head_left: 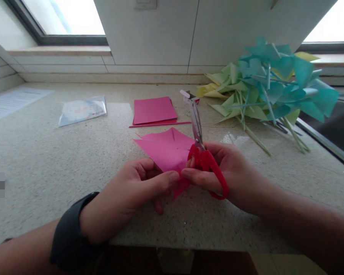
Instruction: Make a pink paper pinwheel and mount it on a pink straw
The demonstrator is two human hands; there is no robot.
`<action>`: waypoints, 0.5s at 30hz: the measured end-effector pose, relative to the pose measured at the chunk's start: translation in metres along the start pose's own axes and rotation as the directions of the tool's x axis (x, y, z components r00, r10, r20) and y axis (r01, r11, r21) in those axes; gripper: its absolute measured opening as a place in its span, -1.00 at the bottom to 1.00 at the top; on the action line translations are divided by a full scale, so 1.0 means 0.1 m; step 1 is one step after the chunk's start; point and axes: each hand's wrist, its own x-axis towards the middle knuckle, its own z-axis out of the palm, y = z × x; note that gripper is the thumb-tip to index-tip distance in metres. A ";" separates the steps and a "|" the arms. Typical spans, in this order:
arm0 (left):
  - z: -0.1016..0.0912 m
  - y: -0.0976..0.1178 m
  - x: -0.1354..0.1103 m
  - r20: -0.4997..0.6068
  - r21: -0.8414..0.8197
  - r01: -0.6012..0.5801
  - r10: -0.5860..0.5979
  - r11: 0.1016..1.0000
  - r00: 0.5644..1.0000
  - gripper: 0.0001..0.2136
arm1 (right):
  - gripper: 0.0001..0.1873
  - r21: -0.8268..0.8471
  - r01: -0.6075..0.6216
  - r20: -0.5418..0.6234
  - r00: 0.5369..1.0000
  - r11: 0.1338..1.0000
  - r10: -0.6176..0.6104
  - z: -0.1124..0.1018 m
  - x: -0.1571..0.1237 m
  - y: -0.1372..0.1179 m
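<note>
My left hand (132,191) pinches the near corner of a pink paper sheet (166,149) that lies partly folded on the stone counter (46,164). My right hand (226,172) grips red-handled scissors (202,152), whose closed blades point away from me over the paper's right edge. The thumbs of both hands meet at the paper's near corner. A dark band circles my left wrist.
A stack of pink paper (153,110) with a pink straw (160,124) lies beyond. A heap of green, yellow and teal paper pinwheels (269,88) fills the right. A clear plastic bag (81,110) and a white sheet (14,101) lie left. A dark sink (335,130) is at far right.
</note>
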 end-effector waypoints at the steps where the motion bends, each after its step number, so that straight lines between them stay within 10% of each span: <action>1: 0.00 0.00 0.00 -0.004 0.015 0.012 -0.012 1.000 1.000 -0.81 | -0.76 -0.003 0.010 -0.005 1.000 1.000 -0.010 0.00 0.00 0.00; 15: 0.01 0.02 0.02 0.025 0.023 0.039 -0.040 0.999 0.999 -0.86 | -0.77 -0.033 0.018 -0.012 1.000 0.999 -0.018 0.01 0.01 -0.04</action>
